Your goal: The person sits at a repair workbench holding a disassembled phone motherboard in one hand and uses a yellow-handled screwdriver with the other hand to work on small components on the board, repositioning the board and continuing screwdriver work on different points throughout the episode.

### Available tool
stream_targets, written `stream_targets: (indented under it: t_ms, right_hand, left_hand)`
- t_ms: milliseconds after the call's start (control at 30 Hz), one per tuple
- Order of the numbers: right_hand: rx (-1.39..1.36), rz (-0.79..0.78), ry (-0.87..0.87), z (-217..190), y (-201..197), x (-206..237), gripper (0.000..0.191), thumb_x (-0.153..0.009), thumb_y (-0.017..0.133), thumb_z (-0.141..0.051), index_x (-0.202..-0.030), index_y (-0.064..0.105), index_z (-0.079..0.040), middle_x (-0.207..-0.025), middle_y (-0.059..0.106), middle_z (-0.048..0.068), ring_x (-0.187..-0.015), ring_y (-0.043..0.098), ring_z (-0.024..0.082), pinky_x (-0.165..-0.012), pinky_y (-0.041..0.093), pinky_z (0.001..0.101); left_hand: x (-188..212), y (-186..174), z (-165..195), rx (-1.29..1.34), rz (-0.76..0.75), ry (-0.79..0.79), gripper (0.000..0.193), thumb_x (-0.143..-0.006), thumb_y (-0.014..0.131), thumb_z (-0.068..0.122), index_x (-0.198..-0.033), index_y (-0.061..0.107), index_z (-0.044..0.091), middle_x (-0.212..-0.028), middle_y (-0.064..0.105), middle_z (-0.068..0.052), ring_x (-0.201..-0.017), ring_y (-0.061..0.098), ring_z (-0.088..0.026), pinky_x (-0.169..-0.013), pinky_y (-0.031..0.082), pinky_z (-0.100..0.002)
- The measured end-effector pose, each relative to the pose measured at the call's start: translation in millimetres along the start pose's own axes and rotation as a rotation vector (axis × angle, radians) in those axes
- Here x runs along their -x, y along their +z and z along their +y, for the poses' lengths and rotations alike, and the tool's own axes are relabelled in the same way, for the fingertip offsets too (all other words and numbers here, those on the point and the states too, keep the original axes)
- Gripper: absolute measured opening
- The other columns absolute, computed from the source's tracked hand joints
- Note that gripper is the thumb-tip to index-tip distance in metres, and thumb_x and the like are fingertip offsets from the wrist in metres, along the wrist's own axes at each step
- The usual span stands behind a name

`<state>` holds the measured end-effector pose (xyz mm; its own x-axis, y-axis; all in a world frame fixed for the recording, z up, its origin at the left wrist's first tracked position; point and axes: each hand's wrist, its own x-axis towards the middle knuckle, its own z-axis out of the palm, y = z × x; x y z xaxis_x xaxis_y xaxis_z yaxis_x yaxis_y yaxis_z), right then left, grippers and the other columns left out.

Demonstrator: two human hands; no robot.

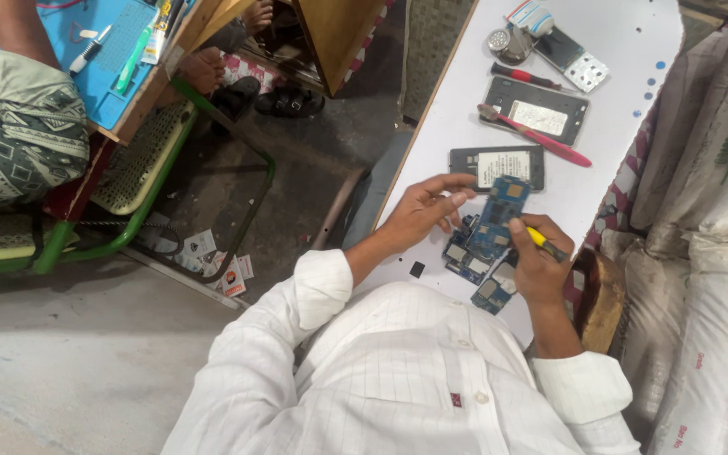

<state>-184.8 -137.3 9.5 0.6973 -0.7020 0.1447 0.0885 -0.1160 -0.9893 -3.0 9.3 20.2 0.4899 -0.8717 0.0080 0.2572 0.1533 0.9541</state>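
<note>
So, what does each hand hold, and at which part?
The left hand holds a blue circuit board by its upper edge. The right hand grips a yellow-handled tool around its handle.

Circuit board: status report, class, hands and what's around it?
Left hand steadies blue board. Right hand grips yellow tool. More boards beneath; open phone beyond.

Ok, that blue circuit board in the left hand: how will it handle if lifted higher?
The blue circuit board looks thin and flat, so probably stiff and light. Its small mounted parts suggest it is fragile. The left hand grips only one edge, so it may pivot.
</note>
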Motion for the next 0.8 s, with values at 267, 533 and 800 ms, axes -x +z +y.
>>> stream_targets:
  t_ms: [267,533,800]
  right_hand:
    - [-0.114,-0.078,0.058,-4.0,26.0,-1.4,0.021,-0.101,0.071,-0.019,-0.103,0.07,0.003,-0.085,0.068,0.0,-0.074,0.057,0.004,-0.068,0.047,0.0183]
    - [-0.009,-0.046,-0.003,6.4,21.9,7.7,0.022,-0.102,0.071,-0.019,-0.102,0.07,0.003,-0.081,0.066,0.0,-0.072,0.055,0.004,-0.066,0.046,0.019]
    - [0.001,-0.056,0.01,6.1,21.5,8.2,0.021,-0.101,0.07,-0.018,-0.102,0.07,0.002,-0.083,0.067,0.0,-0.073,0.057,0.004,-0.066,0.047,0.019]
  left_hand:
    - [-0.6,-6.7,-30.5,-0.026,-0.066,0.025,0.041,-0.107,0.057,0.031,-0.135,0.065,0.002,-0.09,0.073,-0.005,-0.071,0.068,-0.01,-0.061,0.06,-0.026]
    - [2.3,-6.7,-31.7,0.005,-0.127,0.042,0.043,-0.109,0.054,0.035,-0.136,0.064,0.003,-0.086,0.071,-0.005,-0.069,0.067,-0.01,-0.061,0.059,-0.025]
    - [3.7,-8.0,-30.1,-0.032,-0.113,0.029,0.04,-0.106,0.062,0.031,-0.133,0.067,0.001,-0.084,0.072,-0.005,-0.068,0.067,-0.01,-0.06,0.059,-0.025]
